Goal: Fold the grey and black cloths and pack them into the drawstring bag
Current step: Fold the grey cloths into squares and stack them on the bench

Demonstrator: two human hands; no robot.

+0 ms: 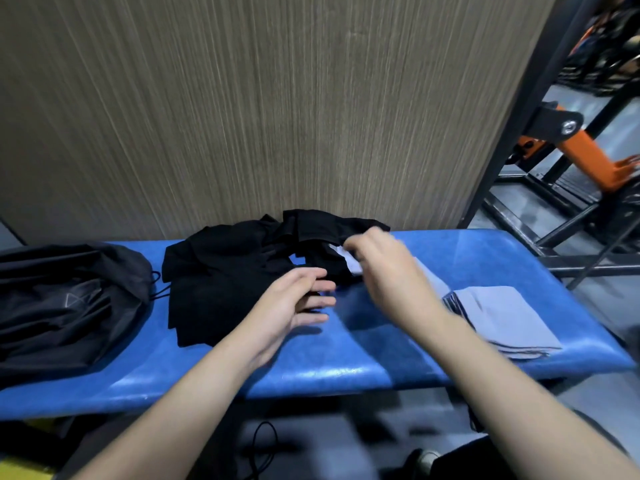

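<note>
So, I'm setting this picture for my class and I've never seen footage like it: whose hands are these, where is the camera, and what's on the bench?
The camera sits on a person's head, looking down at their own bare hands. On the blue bench lie a dark drawstring bag, a crumpled black cloth and a folded grey cloth. The right hand pinches the black cloth's edge, though blur hides detail; the left hand is open beside it.

Dim indoor light, glare on the blue bench (332, 374), motion-blurred right hand (381, 261), wide-angle bending at edges.
</note>
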